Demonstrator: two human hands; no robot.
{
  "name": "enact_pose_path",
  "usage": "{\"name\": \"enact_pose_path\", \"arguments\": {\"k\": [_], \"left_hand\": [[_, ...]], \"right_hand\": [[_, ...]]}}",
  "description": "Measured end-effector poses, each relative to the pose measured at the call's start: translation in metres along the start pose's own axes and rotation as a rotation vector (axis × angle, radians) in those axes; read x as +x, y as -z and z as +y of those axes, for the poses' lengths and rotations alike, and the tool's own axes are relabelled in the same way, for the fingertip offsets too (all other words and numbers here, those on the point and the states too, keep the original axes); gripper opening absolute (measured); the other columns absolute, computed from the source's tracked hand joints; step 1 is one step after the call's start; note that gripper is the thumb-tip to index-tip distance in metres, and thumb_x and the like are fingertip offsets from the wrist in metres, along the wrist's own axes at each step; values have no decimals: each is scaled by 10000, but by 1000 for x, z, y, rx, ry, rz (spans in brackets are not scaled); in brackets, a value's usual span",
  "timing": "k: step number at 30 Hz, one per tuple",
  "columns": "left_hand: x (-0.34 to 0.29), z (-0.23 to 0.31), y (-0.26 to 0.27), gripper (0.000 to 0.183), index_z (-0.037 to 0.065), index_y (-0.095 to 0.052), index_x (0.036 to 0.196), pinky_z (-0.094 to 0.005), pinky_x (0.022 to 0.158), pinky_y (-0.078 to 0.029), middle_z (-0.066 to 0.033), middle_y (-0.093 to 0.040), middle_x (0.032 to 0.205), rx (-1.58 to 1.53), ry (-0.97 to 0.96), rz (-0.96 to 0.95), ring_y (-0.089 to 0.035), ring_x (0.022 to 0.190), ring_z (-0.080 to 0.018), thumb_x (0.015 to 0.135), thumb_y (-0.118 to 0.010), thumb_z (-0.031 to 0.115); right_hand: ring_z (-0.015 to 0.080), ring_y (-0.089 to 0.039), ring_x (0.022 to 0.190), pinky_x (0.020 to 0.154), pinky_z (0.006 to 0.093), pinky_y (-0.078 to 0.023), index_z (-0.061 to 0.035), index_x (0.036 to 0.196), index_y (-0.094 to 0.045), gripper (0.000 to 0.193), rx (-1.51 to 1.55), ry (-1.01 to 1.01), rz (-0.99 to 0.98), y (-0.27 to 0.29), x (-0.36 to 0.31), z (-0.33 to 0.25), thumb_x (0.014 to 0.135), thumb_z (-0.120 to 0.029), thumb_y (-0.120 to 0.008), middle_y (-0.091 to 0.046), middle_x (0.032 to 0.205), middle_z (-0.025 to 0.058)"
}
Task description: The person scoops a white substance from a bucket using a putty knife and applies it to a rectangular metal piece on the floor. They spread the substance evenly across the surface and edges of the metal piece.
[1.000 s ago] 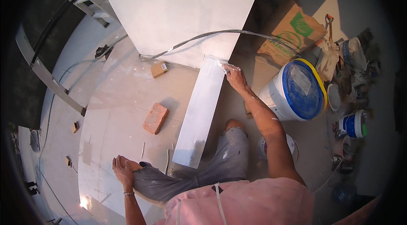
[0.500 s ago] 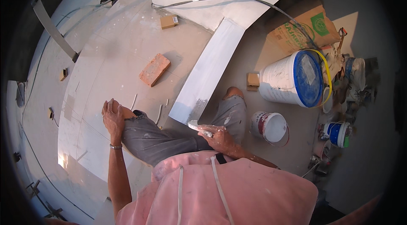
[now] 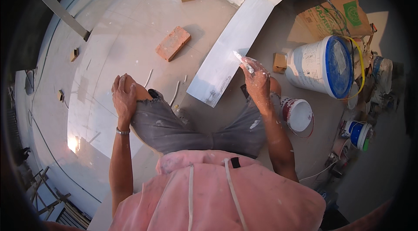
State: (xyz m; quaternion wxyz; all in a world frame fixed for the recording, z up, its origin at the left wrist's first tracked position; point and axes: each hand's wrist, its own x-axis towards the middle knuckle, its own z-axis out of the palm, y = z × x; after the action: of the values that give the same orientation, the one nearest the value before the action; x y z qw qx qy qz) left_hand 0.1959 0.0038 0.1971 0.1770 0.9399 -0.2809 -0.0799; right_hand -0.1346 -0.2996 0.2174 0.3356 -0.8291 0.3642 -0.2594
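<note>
I squat over a long white board (image 3: 230, 48) lying flat on the floor. My right hand (image 3: 257, 78) is smeared with white putty and grips a putty knife (image 3: 242, 59), its blade resting on the board's right edge near the lower end. My left hand (image 3: 123, 96) lies on my left knee, fingers curled over it, holding nothing. A red brick (image 3: 173, 43) lies on the floor left of the board.
A large white bucket with a blue lid (image 3: 322, 65) stands to the right, a small wooden block (image 3: 280, 62) beside it. A small white pail (image 3: 298, 113) sits by my right knee. A cardboard sack (image 3: 333, 15), small paint cans (image 3: 359, 133) and a cable lie further right.
My right hand has moved from near my lap up to the board's right edge with the putty knife. The view has shifted slightly; my left hand stays on the knee.
</note>
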Motion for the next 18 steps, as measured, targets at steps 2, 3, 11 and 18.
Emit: {"name": "enact_pose_path", "arguments": {"k": [2, 3, 11, 18], "left_hand": [[4, 5, -1, 526, 134, -605, 1463, -497, 1187, -404, -148, -463, 1598, 0, -24, -5, -434, 1474, -355, 966, -634, 304], [5, 8, 0, 527, 135, -605, 1464, -500, 1188, -400, -147, -460, 1601, 21, -29, -11, -432, 1477, -353, 965, -636, 300], [8, 44, 11, 524, 114, -610, 1453, -519, 1184, -401, -161, -464, 1598, 93, -72, -20, -460, 1453, -383, 951, -632, 263], [4, 41, 10, 525, 110, -604, 1455, -506, 1183, -407, -164, -476, 1584, 105, -109, -5, -457, 1448, -393, 953, -637, 262]], "right_hand": [[354, -741, 1029, 892, 423, -598, 7, 1156, -743, 222, -159, 94, -72, -15, -33, -8, 941, -21, -696, -757, 1141, 186], [361, -721, 1086, 918, 434, -602, -10, 1175, -742, 301, -211, 236, -149, -26, -55, -15, 884, 43, -685, -749, 1182, 173], [333, -765, 988, 885, 402, -607, -11, 1157, -739, 201, 365, -77, -392, -22, -115, -48, 975, -96, -718, -772, 1113, 178], [309, -761, 1009, 862, 391, -602, 29, 1157, -731, 196, 5, -15, 26, 20, -12, 7, 989, -69, -705, -771, 1117, 194]]}}
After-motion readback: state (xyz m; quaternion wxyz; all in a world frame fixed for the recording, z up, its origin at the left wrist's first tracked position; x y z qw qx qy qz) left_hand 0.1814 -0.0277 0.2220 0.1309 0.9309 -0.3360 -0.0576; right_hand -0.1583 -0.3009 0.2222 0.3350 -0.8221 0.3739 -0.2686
